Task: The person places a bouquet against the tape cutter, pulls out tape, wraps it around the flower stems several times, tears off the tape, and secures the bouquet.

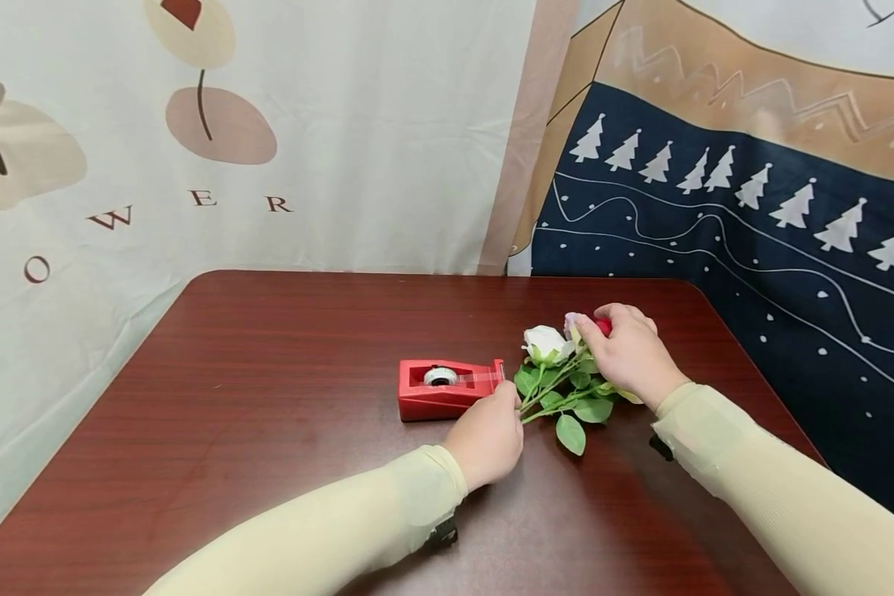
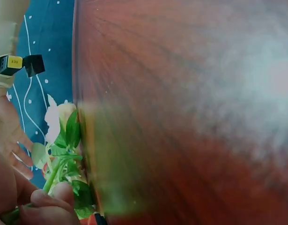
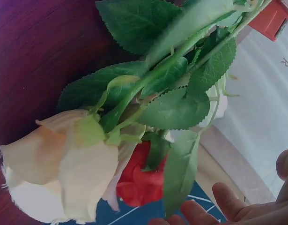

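Note:
Artificial roses with green leaves lie bunched at the right of the table, their stems [image 2: 52, 178] pinched between the thumb and fingers of my left hand [image 1: 486, 434]. A white rose [image 1: 546, 343] faces the back of the table. The red rose [image 3: 141, 178] and a cream rose [image 3: 64, 164] show large in the right wrist view. My right hand [image 1: 633, 352] is over the flower heads, partly covering the red one in the head view. Its fingers [image 3: 228, 201] look loosely extended beside the red rose and a leaf; whether they touch is hard to tell.
A red tape dispenser [image 1: 423, 407] with a clear roll stands just left of the stems, close to my left hand. The brown table [image 1: 268, 397] reaches back to a white printed curtain [image 1: 387, 165], with dark blue fabric [image 1: 715, 223] at the right.

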### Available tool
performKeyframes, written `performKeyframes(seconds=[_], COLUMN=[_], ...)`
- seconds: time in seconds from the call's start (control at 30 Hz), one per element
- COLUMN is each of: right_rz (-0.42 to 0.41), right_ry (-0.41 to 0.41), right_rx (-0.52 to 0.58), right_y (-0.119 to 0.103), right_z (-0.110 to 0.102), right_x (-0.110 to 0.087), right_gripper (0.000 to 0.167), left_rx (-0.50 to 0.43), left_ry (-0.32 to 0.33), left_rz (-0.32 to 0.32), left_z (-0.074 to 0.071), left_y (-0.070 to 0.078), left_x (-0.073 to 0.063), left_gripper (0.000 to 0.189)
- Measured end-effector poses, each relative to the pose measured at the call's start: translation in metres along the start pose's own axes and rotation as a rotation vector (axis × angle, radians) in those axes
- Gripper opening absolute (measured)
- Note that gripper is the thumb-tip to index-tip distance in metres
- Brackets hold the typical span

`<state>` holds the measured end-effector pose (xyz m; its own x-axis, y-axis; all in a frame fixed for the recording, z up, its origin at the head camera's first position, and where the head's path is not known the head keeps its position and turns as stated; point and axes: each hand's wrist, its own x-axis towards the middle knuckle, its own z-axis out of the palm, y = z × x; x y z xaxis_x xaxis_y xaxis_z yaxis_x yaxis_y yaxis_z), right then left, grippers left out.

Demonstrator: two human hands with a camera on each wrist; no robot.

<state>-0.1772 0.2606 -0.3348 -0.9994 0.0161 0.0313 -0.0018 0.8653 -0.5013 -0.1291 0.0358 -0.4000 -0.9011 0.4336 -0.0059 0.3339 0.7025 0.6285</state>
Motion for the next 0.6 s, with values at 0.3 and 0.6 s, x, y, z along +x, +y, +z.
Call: performKeyframes(seconds=[0.3,0.6], right_rz=[-0.016,-0.049], right_ry=[0.017,0.083], right_rx=[0.020,0.016], right_y=[-0.0015,-0.0033], right_z=[-0.0009,0.0002], right_x=[-0.0007,0.0001], right_gripper=[0.070,0.064], left_rx=[-0.060,-0.018], left_ry=[0.007,-0.021], left_rz=[-0.004,-0.012], left_z=[-0.0009,0.0012], left_y=[0.0022,0.0013], left_x=[-0.0039,-0.0035], left_gripper=[0.005,0.016])
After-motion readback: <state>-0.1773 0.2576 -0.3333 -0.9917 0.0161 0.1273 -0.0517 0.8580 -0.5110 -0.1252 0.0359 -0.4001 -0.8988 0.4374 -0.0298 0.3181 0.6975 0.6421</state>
